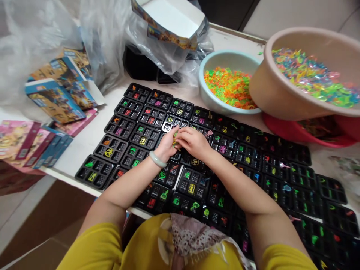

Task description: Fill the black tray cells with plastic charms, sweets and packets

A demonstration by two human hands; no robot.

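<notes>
My left hand (168, 144), with a pale bangle (158, 159) at its wrist, is cupped closed around small yellow-green plastic pieces (175, 138). Pressed up against it, my right hand (194, 141) has its fingers bent together at the pieces; what they pinch is hidden. Both hands are above rows of black compartment trays (144, 135). Many trays hold small plastic toy pieces in green, yellow, red, orange or purple, such as a yellow piece (191, 188) in a tray below my hands. Some trays farther right also hold little spoon-shaped pieces.
Behind the trays stands a light blue basin (203, 80) of orange and green pieces. A larger beige basin (261, 92) with translucent pieces rests over a red basin (277, 132). Printed boxes (54, 99) lie at left. Plastic bags (107, 33) and an open carton (171, 17) are behind.
</notes>
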